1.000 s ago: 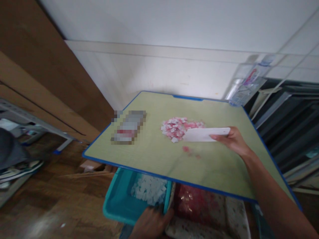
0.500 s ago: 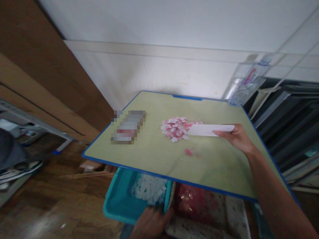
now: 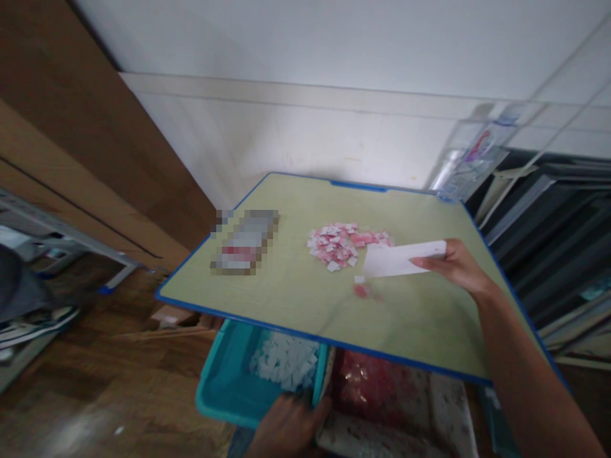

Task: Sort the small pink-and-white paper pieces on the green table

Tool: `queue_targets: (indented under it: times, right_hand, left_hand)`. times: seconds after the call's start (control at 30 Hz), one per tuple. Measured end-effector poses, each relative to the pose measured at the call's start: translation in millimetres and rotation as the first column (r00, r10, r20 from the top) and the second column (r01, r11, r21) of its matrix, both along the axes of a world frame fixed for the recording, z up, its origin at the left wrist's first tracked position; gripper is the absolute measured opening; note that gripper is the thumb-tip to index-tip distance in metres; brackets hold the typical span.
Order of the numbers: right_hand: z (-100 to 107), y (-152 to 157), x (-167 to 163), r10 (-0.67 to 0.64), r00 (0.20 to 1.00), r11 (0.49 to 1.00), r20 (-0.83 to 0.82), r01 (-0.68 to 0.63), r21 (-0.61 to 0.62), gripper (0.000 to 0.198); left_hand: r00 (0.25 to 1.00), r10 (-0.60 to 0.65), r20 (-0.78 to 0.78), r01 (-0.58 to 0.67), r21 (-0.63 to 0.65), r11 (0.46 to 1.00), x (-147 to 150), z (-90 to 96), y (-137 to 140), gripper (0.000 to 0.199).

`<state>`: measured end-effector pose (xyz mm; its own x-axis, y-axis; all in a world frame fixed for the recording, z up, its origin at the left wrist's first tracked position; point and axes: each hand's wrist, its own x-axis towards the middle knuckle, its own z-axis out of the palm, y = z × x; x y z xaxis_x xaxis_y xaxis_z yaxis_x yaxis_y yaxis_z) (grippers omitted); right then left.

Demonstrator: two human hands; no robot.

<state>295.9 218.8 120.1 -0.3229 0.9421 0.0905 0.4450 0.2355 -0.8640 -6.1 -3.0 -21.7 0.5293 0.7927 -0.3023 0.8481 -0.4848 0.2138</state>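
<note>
My right hand (image 3: pixel 456 267) pinches one end of a flat white strip (image 3: pixel 398 261), thumb on its near face. The strip's free end is just right of a heap of small pink and white pieces (image 3: pixel 333 247) on a pale yellow-green tabletop (image 3: pixel 286 292). A thin trail of pink bits (image 3: pixel 370 238) runs right from the heap, behind the strip. Nearer me, one small white piece lies beside a red smear (image 3: pixel 360 290). My left hand (image 3: pixel 289 425) is closed on the near right rim of a teal basin (image 3: pixel 214 381), which holds white pieces (image 3: pixel 286 357).
A blurred-out flat object (image 3: pixel 245 242) lies at the tabletop's left. A clear plastic bottle (image 3: pixel 477 156) stands at the back right corner. Under the front edge, right of the basin, is a stained tray (image 3: pixel 405 381) with wet red contents. Dark panels (image 3: pixel 563 235) lean at right.
The white strip has drawn back from the heap towards me and tilted, showing more of its face. A white piece now shows by the red smear. My left hand stays at the basin.
</note>
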Motion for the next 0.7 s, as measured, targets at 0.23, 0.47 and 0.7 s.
queue_targets:
  times: [0.23, 0.47, 0.7]
  right_hand:
    - [3.2, -0.6, 1.5, -0.010, 0.999, 1.000, 0.053, 0.009, 0.017, 0.029]
    - [4.0, 0.3, 3.2, -0.045, 0.997, 0.996, 0.068, 0.040, 0.080, 0.025]
    - [2.7, -2.2, 4.4, -0.023, 1.000, 1.000, 0.011, 0.023, 0.011, 0.024]
  left_hand:
    - [1.000, -0.010, -0.012, 0.010, -0.021, 1.000, 5.1, 14.6, 5.9, 0.036]
    - [0.997, -0.043, -0.069, 0.037, -0.091, 0.995, 8.8, 24.0, 10.1, 0.037]
    - [0.993, -0.060, -0.097, 0.053, -0.071, 0.996, 8.0, 22.3, 10.1, 0.042]
